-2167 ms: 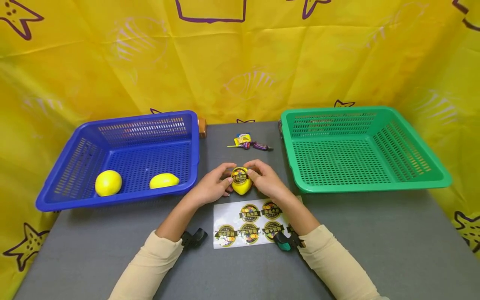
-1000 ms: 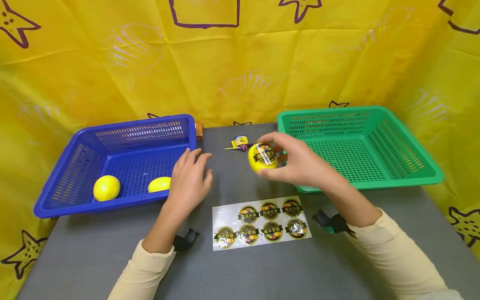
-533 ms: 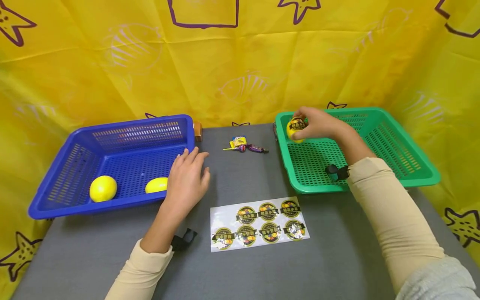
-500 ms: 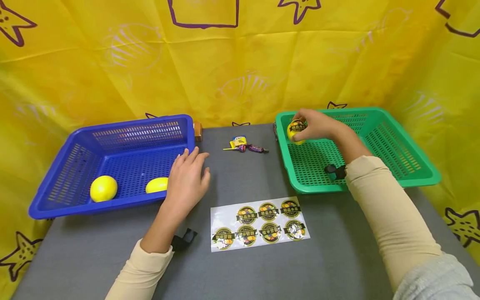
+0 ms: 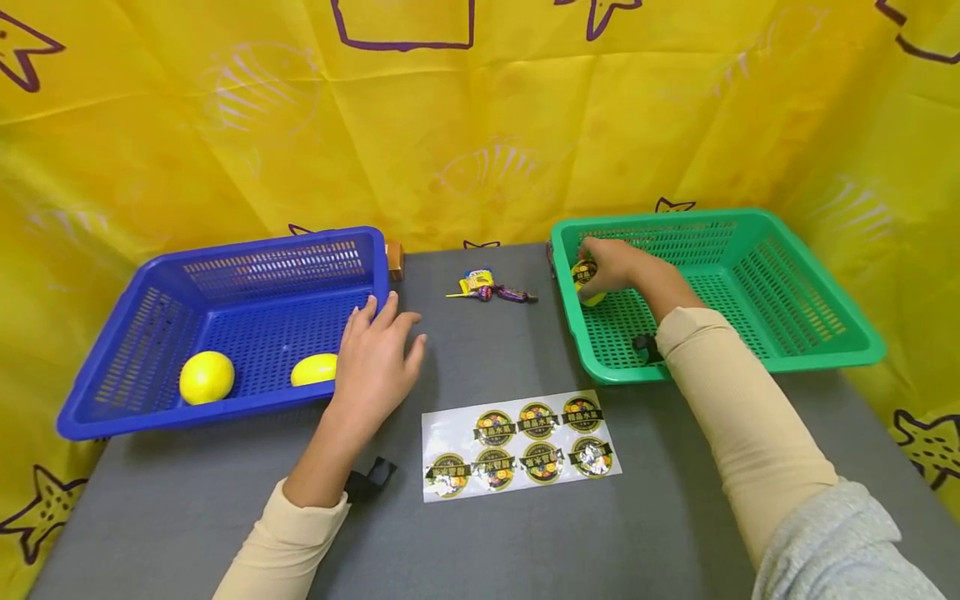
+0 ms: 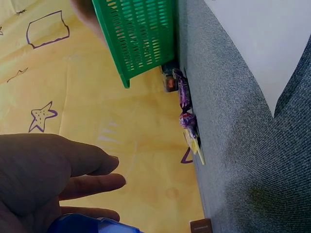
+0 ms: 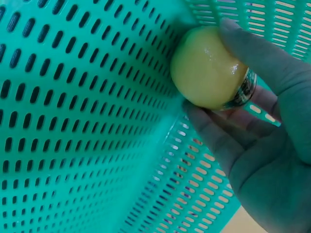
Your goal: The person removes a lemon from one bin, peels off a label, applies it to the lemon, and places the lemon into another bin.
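My right hand [image 5: 622, 268] is inside the green basket [image 5: 795, 364], near its back left corner. Thumb and fingers grip a yellow lemon [image 7: 206, 68] low against the mesh. A round black-and-gold sticker [image 7: 245, 90] shows on the lemon's side. Over the right rim of the blue basket [image 5: 225, 413] is my left hand [image 5: 375, 358], its fingers loosely spread and holding nothing. Two more lemons lie in the blue basket: a rounder-looking lemon [image 5: 207, 377] on the left and another lemon [image 5: 315, 369] partly behind the left hand.
Between the baskets, toward the front, lies a white sheet [image 5: 450, 433] of several round stickers, its top left spot bare. Farther back are a lollipop [image 5: 484, 293], a purple-wrapped candy [image 5: 513, 294] and a yellow packet [image 5: 477, 279]. A small brown box [image 5: 395, 261] stands beside the blue basket.
Both hands were at the lemon above the sticker sheet. The right hand has carried it rightward and lowered it into the green basket. The left hand has moved to the blue basket's rim.
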Demonstrator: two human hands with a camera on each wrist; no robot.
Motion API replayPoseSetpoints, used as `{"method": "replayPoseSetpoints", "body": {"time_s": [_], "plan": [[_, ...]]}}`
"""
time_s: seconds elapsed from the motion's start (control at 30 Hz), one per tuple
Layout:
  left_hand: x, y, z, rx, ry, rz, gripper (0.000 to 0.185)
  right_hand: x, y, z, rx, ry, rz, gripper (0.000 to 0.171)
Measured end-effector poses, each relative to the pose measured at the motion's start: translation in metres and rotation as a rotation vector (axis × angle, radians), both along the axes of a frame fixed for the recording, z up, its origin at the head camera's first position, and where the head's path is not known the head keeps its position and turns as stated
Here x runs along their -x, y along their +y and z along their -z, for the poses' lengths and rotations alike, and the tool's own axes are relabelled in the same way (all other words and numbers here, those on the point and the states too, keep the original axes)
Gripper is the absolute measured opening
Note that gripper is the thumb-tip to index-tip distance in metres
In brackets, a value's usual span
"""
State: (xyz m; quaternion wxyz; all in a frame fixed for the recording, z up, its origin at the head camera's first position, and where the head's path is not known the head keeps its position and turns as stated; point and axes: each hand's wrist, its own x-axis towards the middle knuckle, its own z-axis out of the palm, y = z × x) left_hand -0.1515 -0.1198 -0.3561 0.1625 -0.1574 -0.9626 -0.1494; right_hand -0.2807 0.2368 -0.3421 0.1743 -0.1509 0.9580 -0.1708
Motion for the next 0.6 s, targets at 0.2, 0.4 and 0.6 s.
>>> {"method": "replayPoseSetpoints", "body": {"time_s": [0.2, 0.4, 0.6], "plan": [[-0.0004, -0.0008, 0.0002, 0.016, 0.003, -0.001, 0.029, -0.0004, -0.0034, -0.0037, -0.041, 0.007, -0.013, 0.066], [-0.0006, 0.0001, 0.0003, 0.036, 0.005, -0.003, 0.028, -0.0009, -0.0054, -0.0036, -0.041, 0.015, -0.036, 0.069], [-0.0009, -0.0002, -0.0003, 0.042, 0.002, 0.001, 0.029, -0.0037, -0.0066, -0.0066, -0.041, -0.001, -0.032, 0.069]]}}
